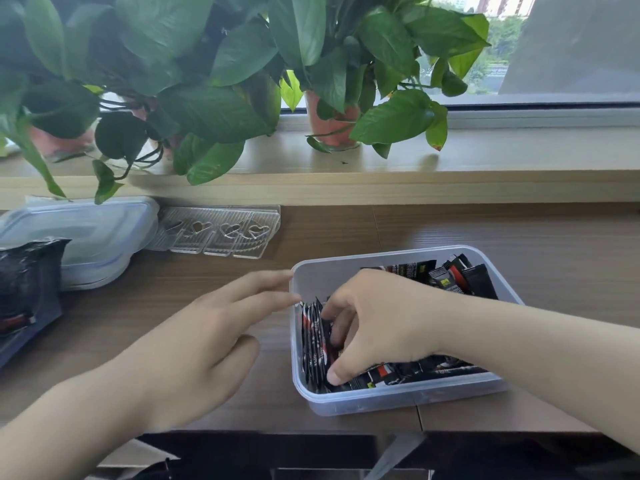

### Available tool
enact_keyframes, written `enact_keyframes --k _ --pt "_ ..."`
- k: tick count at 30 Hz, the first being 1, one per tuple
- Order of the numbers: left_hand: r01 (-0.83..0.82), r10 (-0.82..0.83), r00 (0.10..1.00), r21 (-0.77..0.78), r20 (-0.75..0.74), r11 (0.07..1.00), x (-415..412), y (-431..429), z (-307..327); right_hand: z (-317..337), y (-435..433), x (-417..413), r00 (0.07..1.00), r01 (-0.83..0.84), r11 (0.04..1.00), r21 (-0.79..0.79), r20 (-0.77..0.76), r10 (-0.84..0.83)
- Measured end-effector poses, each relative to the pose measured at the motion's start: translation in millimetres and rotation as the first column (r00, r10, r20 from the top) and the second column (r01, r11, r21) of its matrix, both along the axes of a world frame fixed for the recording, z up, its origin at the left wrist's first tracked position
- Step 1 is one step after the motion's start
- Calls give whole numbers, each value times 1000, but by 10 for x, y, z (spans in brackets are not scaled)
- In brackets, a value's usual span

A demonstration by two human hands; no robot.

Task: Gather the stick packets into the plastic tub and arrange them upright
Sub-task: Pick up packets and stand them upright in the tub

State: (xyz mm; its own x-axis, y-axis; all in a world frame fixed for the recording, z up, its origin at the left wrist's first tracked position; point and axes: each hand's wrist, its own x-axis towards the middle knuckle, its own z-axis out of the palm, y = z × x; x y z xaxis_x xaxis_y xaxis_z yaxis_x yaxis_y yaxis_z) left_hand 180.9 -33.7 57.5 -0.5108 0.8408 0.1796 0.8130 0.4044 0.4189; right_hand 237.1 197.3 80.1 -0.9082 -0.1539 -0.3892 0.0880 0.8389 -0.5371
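Note:
A clear plastic tub (398,398) stands on the wooden table, right of centre. Inside it are several black and red stick packets. A row of them (313,341) stands on edge against the left wall, and others (450,271) lie loose at the back and along the front. My right hand (374,323) is inside the tub, its curled fingers and thumb pressing against the standing row of packets. My left hand (207,337) is outside the tub with straight fingers, the fingertips touching its left rim.
A clear tub lid (90,233) lies at the left, with a black foil bag (24,292) in front of it. Clear plastic divider pieces (221,230) lie behind the tub. Potted plants (332,119) stand on the windowsill. The table's front edge runs just below the tub.

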Motion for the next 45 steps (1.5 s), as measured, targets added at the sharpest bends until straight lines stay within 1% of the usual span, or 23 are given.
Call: enact_keyframes --k 5,8,11,14,16,20,26,30,32,35,37,39,41,43,45 --pt "3 -2 1000 15 -25 1000 1 -12 -78 -154 -124 12 999 -22 997 68 -40 25" --pt "-4 4 999 3 -45 1000 -5 6 -75 -176 -150 -15 995 -23 994 108 -92 33" --pt "-4 4 999 -10 -53 1000 -20 11 -94 -190 -103 -48 985 -2 993 114 -171 21" --pt "-15 12 997 -33 -80 999 -21 9 -114 -178 -83 -30 986 -9 994 112 -165 27" --pt "-17 10 994 -62 -109 998 -5 16 -90 -120 -62 -22 992 -13 996 83 -126 24" --pt "-33 17 987 -95 -159 995 0 52 31 51 29 -31 998 61 994 -92 -26 -64" --pt "-27 8 987 -119 -162 993 -16 109 117 -84 -1 -62 977 203 977 -71 -52 -207" --pt "-27 13 993 -124 -118 992 -12 107 88 -188 -40 -119 968 229 970 -77 -86 -236" --pt "-24 5 992 -147 -125 989 -12 93 87 -212 -45 -117 966 228 969 -97 -99 -238" --pt "-14 -29 984 -237 -177 971 -11 123 171 -205 -23 -110 977 190 973 -134 -75 -201" --pt "-12 -76 969 -350 -235 937 -32 188 220 -179 20 -116 987 155 975 -159 -22 -161" --pt "-16 -114 961 -462 -252 887 -50 294 263 -150 63 -119 993 116 980 -162 16 -115" --pt "-3 -128 971 -546 -202 838 -65 392 297 -127 94 -112 996 88 983 -161 30 -85" --pt "23 -123 984 -605 -125 796 -79 471 322 -110 125 -106 998 62 987 -151 23 -59" --pt "42 -125 989 -644 -83 764 -78 534 348 -89 168 -107 999 29 989 -142 30 -25"
